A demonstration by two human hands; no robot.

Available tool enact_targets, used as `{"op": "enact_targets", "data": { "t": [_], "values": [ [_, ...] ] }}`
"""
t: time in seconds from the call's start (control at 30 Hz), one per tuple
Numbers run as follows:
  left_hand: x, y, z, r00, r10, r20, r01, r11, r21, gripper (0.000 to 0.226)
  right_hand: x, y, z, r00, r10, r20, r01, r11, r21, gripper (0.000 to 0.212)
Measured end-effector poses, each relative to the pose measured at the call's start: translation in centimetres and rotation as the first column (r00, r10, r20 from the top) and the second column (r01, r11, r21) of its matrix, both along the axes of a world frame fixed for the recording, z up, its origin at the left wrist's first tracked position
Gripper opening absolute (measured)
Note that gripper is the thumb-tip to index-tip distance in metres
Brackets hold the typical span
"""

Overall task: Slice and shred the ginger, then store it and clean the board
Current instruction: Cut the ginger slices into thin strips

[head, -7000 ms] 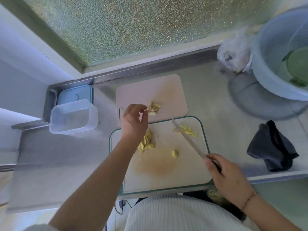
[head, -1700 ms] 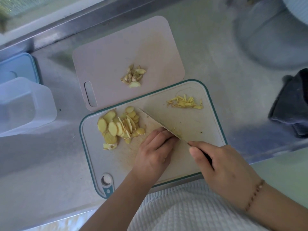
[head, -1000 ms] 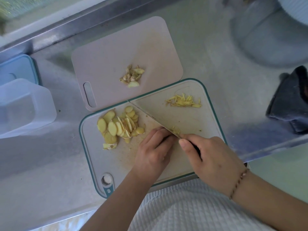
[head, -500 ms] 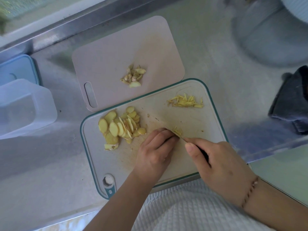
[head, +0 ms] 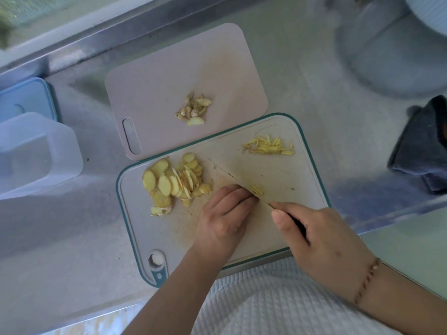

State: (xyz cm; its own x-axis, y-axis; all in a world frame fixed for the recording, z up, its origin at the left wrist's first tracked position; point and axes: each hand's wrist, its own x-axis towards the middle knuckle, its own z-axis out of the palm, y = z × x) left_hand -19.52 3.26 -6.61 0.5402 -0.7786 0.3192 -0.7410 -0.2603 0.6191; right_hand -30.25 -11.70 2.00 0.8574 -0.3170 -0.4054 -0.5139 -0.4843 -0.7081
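Knife [head: 238, 180] in right hand [head: 321, 240] shredding ginger under left hand [head: 223, 218].

Count: 2 boards, 2 hands, 1 knife, 4 ginger lots.

Teal-rimmed board [head: 154, 240] under the grip, pink board [head: 169, 68] beyond it. Left hand [head: 223, 220], right hand [head: 321, 240], 1 knife [head: 232, 175] betw. them. Ginger: slice pile [head: 174, 183] left of grip, small shreds [head: 257, 189] at blade, shred pile [head: 268, 147] beyond, scraps [head: 193, 110] on pink board. 1 clear tub [head: 36, 153], 1 blue lid [head: 24, 97], 1 dark cloth [head: 420, 146].
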Motion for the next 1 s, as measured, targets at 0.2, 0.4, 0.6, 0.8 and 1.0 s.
{"op": "enact_targets", "data": {
  "t": [0.2, 0.4, 0.6, 0.8, 1.0],
  "values": [
    [0.0, 0.0, 0.1, 1.0, 0.0, 0.019, 0.0, 1.0, -0.009, 0.025, -0.4, -0.1, 0.3, 1.0, -0.016, 0.0, 0.016, 0.999, 0.034, 0.057],
    [0.1, 0.0, -0.2, 1.0, 0.02, -0.003, -0.02, 1.0, -0.013, 0.025, 0.5, 0.2, -1.1, 0.999, 0.038, -0.026, -0.04, 0.997, -0.061, 0.06],
    [0.1, -0.1, 0.0, 0.999, 0.038, 0.001, -0.038, 0.999, -0.02, 0.025, -0.9, 0.0, 0.6, 0.999, -0.033, 0.0, 0.033, 0.999, 0.029, 0.058],
    [0.1, -0.1, 0.0, 0.999, 0.035, 0.009, -0.035, 0.999, -0.015, 0.022, 0.0, 0.4, -0.5, 0.999, -0.011, -0.03, 0.011, 1.0, -0.015, 0.061],
    [0.0, 0.0, 0.0, 1.0, 0.03, 0.004, -0.03, 0.999, -0.018, 0.027, -0.5, 0.5, -0.2, 1.0, -0.024, -0.007, 0.024, 1.0, -0.01, 0.059]
  ]
}}
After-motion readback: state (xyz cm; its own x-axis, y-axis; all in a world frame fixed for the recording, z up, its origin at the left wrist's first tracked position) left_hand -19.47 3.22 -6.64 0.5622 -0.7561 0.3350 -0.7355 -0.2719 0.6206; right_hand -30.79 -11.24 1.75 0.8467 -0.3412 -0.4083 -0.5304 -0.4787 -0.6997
